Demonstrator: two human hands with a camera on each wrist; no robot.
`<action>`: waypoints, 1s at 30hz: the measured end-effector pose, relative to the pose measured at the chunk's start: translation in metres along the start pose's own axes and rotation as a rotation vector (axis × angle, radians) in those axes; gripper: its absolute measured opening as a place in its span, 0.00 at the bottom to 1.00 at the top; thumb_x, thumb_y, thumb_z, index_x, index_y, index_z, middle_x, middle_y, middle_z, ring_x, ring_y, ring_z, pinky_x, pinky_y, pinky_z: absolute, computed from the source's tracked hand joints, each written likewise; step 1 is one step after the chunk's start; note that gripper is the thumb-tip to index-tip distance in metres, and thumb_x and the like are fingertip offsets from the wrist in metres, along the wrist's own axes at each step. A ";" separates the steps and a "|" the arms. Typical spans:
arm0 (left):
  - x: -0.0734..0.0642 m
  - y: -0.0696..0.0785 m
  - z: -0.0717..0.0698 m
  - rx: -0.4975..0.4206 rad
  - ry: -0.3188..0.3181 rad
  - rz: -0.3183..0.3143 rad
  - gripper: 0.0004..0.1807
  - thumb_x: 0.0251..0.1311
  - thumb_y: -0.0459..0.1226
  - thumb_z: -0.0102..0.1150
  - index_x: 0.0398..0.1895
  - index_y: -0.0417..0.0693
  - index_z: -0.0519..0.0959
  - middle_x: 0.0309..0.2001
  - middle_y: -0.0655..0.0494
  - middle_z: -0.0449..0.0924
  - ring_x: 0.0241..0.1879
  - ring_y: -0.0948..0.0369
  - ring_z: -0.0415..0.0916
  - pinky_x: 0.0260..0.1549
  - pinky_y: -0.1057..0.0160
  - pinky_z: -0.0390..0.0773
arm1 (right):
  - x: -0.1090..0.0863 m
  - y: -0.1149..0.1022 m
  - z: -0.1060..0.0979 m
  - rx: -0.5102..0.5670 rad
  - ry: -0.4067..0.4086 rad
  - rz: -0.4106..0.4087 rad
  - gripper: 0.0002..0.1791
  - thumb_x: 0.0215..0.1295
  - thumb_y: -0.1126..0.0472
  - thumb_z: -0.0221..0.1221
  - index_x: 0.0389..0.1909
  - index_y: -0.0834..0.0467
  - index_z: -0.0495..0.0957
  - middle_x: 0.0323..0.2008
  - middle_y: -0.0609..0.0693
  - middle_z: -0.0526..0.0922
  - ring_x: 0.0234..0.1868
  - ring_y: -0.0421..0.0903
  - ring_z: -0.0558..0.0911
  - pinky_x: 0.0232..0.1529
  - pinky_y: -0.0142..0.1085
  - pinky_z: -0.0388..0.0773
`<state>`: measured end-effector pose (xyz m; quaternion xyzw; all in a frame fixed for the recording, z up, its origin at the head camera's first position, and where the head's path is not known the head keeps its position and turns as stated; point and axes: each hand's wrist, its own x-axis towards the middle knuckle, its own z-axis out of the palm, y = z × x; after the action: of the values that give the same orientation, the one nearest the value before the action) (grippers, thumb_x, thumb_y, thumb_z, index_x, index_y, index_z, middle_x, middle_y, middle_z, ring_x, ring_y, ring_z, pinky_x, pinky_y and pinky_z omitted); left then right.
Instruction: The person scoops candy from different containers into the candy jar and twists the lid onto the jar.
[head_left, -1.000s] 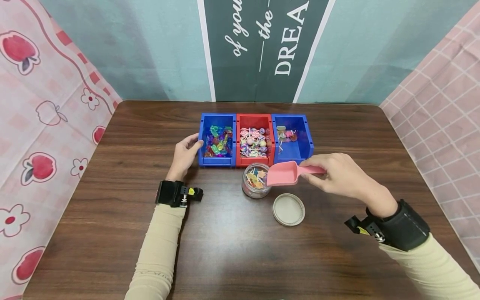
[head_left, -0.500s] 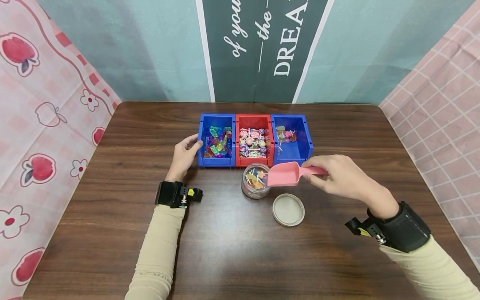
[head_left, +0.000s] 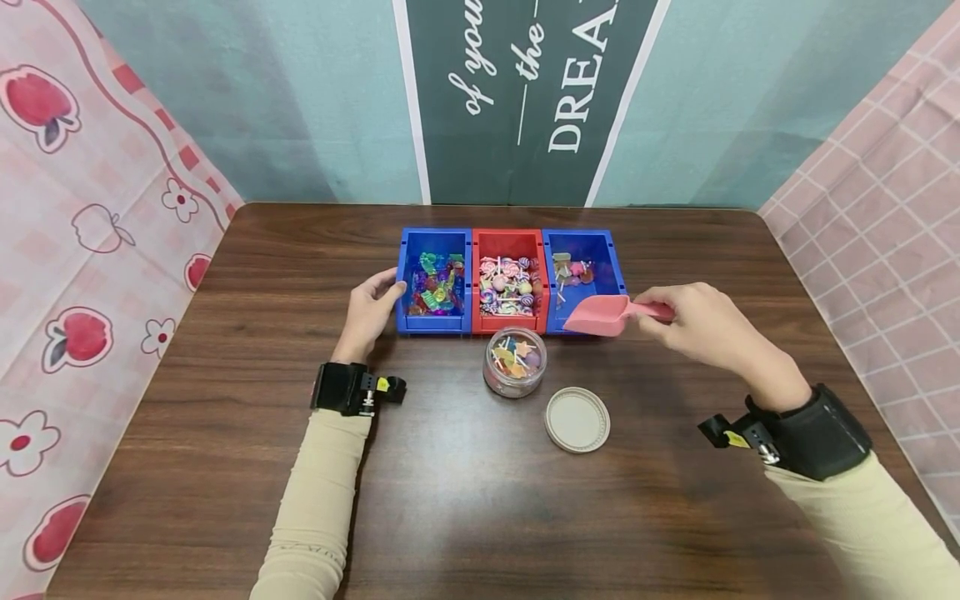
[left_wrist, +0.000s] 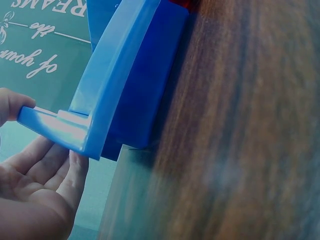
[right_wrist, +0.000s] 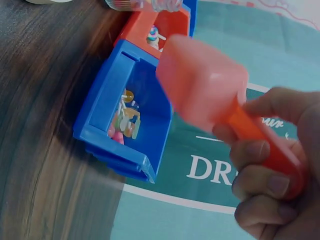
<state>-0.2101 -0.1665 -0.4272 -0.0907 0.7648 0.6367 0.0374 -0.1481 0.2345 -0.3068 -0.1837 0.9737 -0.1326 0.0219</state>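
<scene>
My right hand [head_left: 701, 323] grips the handle of a pink scoop [head_left: 597, 316], fingers curled round it. The scoop overlaps the front of the right blue bin [head_left: 607, 279] in the head view; its hollow is turned away in the right wrist view. Small charms [right_wrist: 127, 118] lie in that bin. My left hand [head_left: 369, 310] pinches the side wall of the left blue bin [left_wrist: 112, 75], thumb over the rim and fingers against the outside. Translucent colourful pieces [head_left: 438, 287] fill its bottom. Between them, a red bin [head_left: 508, 242] holds lollipop charms [head_left: 510, 287].
A clear jar [head_left: 512, 385] of mixed charms stands uncapped in front of the red bin. Its pale round lid [head_left: 577, 420] lies to the right and nearer me. The brown wooden table [head_left: 465, 508] ends at a teal backdrop [head_left: 330, 100] behind the bins.
My right hand has moved the scoop away from the jar, to the right and up toward the right blue bin, tilting it. The left hand stays where it was.
</scene>
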 end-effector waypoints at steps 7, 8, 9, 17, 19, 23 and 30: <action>-0.001 -0.001 0.000 -0.005 0.005 0.007 0.23 0.68 0.39 0.51 0.65 0.42 0.70 0.63 0.44 0.75 0.52 0.64 0.73 0.48 0.74 0.74 | 0.017 -0.001 0.007 0.013 -0.007 0.085 0.17 0.65 0.57 0.56 0.39 0.69 0.82 0.14 0.46 0.63 0.18 0.43 0.62 0.21 0.33 0.53; -0.001 -0.001 0.000 -0.004 0.005 0.009 0.23 0.68 0.39 0.51 0.65 0.42 0.70 0.62 0.43 0.75 0.51 0.65 0.73 0.47 0.75 0.74 | 0.019 -0.001 0.007 0.016 -0.012 0.098 0.17 0.65 0.57 0.55 0.38 0.69 0.82 0.14 0.46 0.62 0.18 0.43 0.61 0.20 0.33 0.52; -0.001 -0.001 0.000 -0.003 0.005 0.010 0.23 0.68 0.39 0.51 0.65 0.42 0.70 0.62 0.43 0.75 0.50 0.66 0.73 0.47 0.75 0.74 | 0.021 -0.002 0.008 0.018 -0.020 0.111 0.18 0.64 0.57 0.55 0.39 0.70 0.82 0.13 0.45 0.60 0.18 0.43 0.61 0.20 0.33 0.52; -0.001 0.001 0.000 0.001 0.000 0.014 0.23 0.69 0.40 0.51 0.65 0.42 0.70 0.62 0.43 0.75 0.51 0.65 0.73 0.49 0.74 0.75 | 0.041 -0.005 0.008 0.015 -0.093 0.194 0.18 0.63 0.56 0.55 0.38 0.69 0.82 0.17 0.51 0.73 0.22 0.47 0.69 0.19 0.34 0.58; -0.001 0.000 -0.001 -0.001 -0.001 0.014 0.23 0.69 0.40 0.51 0.65 0.42 0.70 0.62 0.43 0.75 0.50 0.66 0.73 0.48 0.74 0.75 | 0.046 -0.007 0.008 0.006 -0.106 0.197 0.19 0.63 0.55 0.57 0.37 0.69 0.83 0.20 0.54 0.78 0.24 0.49 0.72 0.20 0.34 0.61; 0.000 0.000 -0.001 -0.003 -0.001 0.018 0.24 0.69 0.40 0.51 0.65 0.42 0.70 0.62 0.43 0.75 0.48 0.68 0.73 0.46 0.76 0.75 | 0.056 -0.012 0.010 0.006 -0.138 0.217 0.19 0.62 0.54 0.60 0.37 0.69 0.83 0.24 0.60 0.83 0.25 0.50 0.75 0.20 0.35 0.66; 0.000 -0.001 -0.001 0.004 -0.001 0.018 0.24 0.69 0.41 0.51 0.65 0.42 0.70 0.62 0.43 0.75 0.50 0.66 0.73 0.49 0.73 0.75 | 0.069 -0.023 0.014 0.002 -0.171 0.270 0.17 0.61 0.53 0.61 0.33 0.66 0.84 0.21 0.56 0.80 0.24 0.49 0.74 0.19 0.33 0.66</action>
<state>-0.2098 -0.1675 -0.4278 -0.0835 0.7668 0.6356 0.0321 -0.2029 0.1851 -0.3140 -0.0618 0.9841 -0.1134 0.1223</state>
